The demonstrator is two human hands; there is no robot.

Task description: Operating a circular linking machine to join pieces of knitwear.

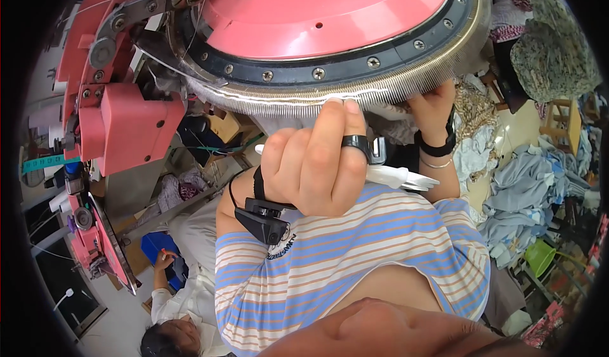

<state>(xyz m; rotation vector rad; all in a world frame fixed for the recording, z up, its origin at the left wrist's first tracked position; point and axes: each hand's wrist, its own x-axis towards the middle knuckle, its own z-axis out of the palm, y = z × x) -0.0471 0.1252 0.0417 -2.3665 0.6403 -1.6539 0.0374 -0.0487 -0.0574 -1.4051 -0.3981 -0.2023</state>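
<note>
My left hand is closed on a white plastic-handled tool with a pronged end, its two raised fingertips touching the brass needle ring of a pink circular machine, where a white strand runs along the needles. A black ring device is on one finger and a black strapped device on that wrist. My right hand is up under the ring's right side, beside pale fabric, its fingertips mostly hidden by the needles.
Pink machine arms and housing stand left, a second pink machine below them. A seated co-worker works at lower left near a blue bin. Garment piles, a green basin and a wooden stool lie right.
</note>
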